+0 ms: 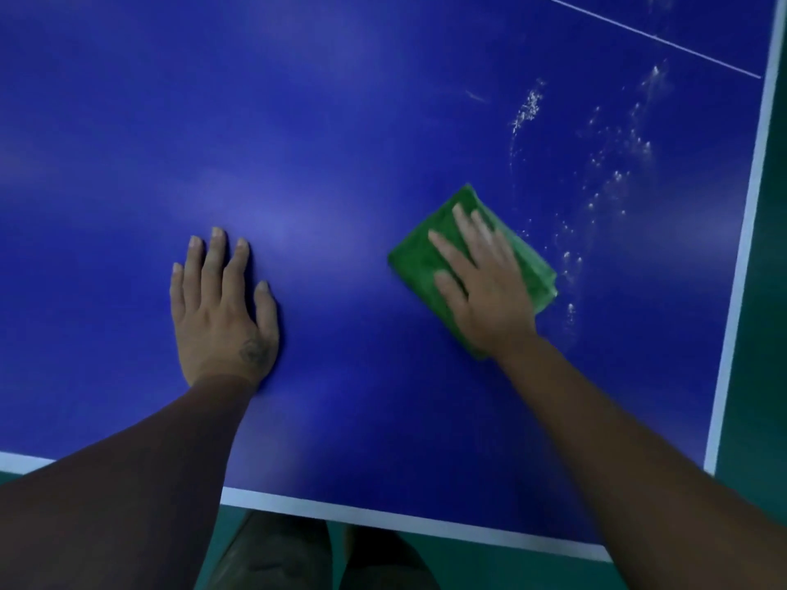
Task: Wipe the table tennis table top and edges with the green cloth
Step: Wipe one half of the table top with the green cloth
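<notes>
The blue table tennis table top (340, 121) fills the view, with a white line along its near edge (383, 515) and its right edge (743, 249). A folded green cloth (419, 253) lies flat on the top, right of centre. My right hand (481, 283) presses down on the cloth with straight, spread fingers. My left hand (223, 308) rests flat on the bare blue surface to the left, fingers straight. White droplets or specks (613, 172) are scattered on the top to the right of the cloth and beyond it.
A thin white line (664, 40) crosses the top at the far right. Green floor (762, 334) shows past the right edge and below the near edge. My legs (323, 555) stand close to the near edge.
</notes>
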Tool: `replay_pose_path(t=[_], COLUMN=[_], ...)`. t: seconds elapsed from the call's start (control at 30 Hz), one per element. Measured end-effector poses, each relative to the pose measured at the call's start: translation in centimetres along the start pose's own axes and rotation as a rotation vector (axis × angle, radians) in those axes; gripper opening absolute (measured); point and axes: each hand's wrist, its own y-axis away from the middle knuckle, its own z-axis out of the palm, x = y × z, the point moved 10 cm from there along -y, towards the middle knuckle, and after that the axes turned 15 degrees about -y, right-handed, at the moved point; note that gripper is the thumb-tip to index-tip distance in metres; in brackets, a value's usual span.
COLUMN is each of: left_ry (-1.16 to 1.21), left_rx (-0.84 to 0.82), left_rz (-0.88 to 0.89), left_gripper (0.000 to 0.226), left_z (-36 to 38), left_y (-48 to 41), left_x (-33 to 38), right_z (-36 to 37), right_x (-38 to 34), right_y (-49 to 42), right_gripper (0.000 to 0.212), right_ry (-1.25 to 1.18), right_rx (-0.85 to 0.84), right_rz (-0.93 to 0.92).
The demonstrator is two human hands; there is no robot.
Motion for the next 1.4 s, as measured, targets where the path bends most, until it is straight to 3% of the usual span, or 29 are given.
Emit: replay_pose_path(t=[0.13, 0.27, 0.47, 0.7, 0.8, 0.93, 1.13, 1.4], left_ry=[-0.014, -0.029, -0.026, -0.007, -0.001, 0.082, -0.012, -0.079], left_rx=[-0.012, -0.028, -0.028, -0.086, -0.059, -0.066, -0.208, -0.120], left_rz=[0.007, 0.004, 0.015, 0.033, 0.067, 0.225, 0.128, 0.093], left_gripper=[0.059, 0.060, 0.060, 0.065, 0.061, 0.053, 0.070, 0.076], left_z=[0.2, 0.3, -0.1, -0.2, -0.4, -1.0, -0.3, 1.3], left_y=[0.0, 0.0, 0.3, 0.5, 0.8, 3.5, 10.3, 10.5], left_x=[0.0, 0.0, 0.3, 0.5, 0.4, 2.5, 8.3, 8.4], right_z=[-1.0, 1.4, 7.1, 1.5, 1.0, 4.1, 4.5, -1.3], right_x=[-0.1, -3.5, -8.7, -1.7, -1.7, -4.6, -3.5, 6.1], right_y=[-4.0, -0.4, 14.0, 12.9, 12.2, 17.7, 28.0, 24.0], right_gripper=[0.046, 0.045, 0.050, 0.063, 0.063, 0.065, 0.066, 0.063], right_ry=[-0.030, -0.034, -0.020, 0.065, 0.107, 0.171, 0.089, 0.123], right_rx=[0.141, 0.237, 0.018, -0.009, 0.090, 0.133, 0.043, 0.100], right_rz=[0.136, 0.224, 0.047, 0.046, 0.146, 0.225, 0.127, 0.134])
